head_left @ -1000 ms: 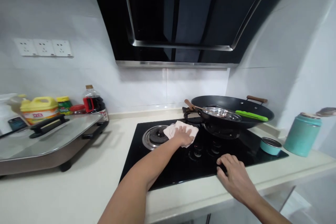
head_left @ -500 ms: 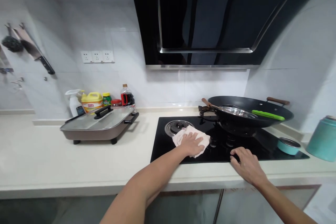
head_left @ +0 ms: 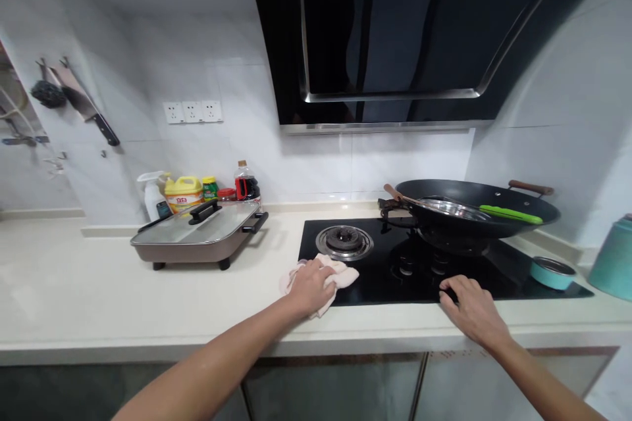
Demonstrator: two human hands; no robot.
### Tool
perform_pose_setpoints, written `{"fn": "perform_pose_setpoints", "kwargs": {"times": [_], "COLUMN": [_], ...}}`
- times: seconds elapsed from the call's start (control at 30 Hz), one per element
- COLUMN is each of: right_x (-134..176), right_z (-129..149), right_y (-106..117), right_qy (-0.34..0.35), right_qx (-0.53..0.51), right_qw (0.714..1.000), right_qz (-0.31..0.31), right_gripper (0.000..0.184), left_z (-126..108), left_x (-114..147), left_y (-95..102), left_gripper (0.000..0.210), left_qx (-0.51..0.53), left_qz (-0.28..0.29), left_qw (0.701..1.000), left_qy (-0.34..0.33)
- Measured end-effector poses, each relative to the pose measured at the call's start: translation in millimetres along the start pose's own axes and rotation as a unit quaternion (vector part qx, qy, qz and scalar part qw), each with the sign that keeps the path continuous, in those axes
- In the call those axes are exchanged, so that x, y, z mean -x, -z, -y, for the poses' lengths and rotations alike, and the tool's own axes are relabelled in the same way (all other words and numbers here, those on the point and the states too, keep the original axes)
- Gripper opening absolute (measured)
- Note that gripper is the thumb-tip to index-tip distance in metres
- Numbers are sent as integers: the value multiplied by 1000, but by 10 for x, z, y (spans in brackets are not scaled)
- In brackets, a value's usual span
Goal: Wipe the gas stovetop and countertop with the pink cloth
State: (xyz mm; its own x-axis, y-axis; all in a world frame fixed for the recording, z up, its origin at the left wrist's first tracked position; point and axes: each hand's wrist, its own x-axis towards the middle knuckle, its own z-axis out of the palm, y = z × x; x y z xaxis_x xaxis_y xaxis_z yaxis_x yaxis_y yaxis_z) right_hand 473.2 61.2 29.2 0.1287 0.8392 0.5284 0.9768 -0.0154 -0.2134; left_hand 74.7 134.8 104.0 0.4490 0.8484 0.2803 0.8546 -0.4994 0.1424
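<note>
My left hand point(head_left: 310, 288) presses a pale pink cloth point(head_left: 340, 273) down at the front left corner of the black glass cooktop point(head_left: 368, 286). Part of the cloth hangs over onto the pale counter. Bunched fabric shows around the fingers. My right hand point(head_left: 471, 306) rests at the front edge of the cooktop, its fingers loosely bent, thumb apart, holding nothing. Behind the cloth lies the bare left burner point(head_left: 344, 241). A large black wok point(head_left: 494, 192) sits over the right burner, with a metal lid or bowl point(head_left: 451, 209) and a green-handled utensil point(head_left: 511, 214) in it.
A lidded electric pan point(head_left: 187, 251) stands on the counter point(head_left: 222, 302) at left. Behind it are a spray bottle point(head_left: 154, 197), a yellow jug point(head_left: 184, 194) and a dark sauce bottle point(head_left: 247, 185). A turquoise-sided bowl point(head_left: 552, 276) sits at right. The range hood point(head_left: 390, 33) overhangs the cooktop.
My left hand has slid the cloth leftward and toward me, from beside the burner to the cooktop's left corner. My right hand stays at the front edge. The view has shifted slightly left.
</note>
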Motion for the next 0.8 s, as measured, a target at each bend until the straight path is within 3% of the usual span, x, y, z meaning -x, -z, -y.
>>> {"fn": "perform_pose_setpoints", "kwargs": {"times": [0.1, 0.17, 0.33, 0.43, 0.53, 0.67, 0.8], "right_x": [-6, -14, -28, -32, -35, -37, -37], "right_z": [17, 28, 50, 67, 81, 82, 81], "right_y": [2, 10, 52, 77, 87, 91, 104], "right_qy": [-4, -6, -18, -25, -26, -27, -30], "right_qx": [-6, -12, -23, -22, -27, -34, -33], "right_qw": [1000, 1000, 1000, 999, 999, 999, 999], "right_qz": [1, 3, 9, 7, 5, -1, 1], "right_gripper": [28, 28, 26, 25, 24, 23, 23], "left_z": [195, 369, 764, 828, 771, 731, 750], "left_x": [160, 131, -481, -920, -1177, -1286, -1233], "left_y": [114, 235, 485, 375, 104, -158, -176], "left_gripper": [39, 39, 56, 58, 57, 71, 74], "left_qx": [49, 93, 85, 53, 19, -24, -37], "left_qz": [23, 23, -72, -49, 10, 60, 109], "left_qw": [998, 992, 980, 981, 985, 980, 974], "left_qy": [40, 81, 167, 178, 174, 189, 197]}}
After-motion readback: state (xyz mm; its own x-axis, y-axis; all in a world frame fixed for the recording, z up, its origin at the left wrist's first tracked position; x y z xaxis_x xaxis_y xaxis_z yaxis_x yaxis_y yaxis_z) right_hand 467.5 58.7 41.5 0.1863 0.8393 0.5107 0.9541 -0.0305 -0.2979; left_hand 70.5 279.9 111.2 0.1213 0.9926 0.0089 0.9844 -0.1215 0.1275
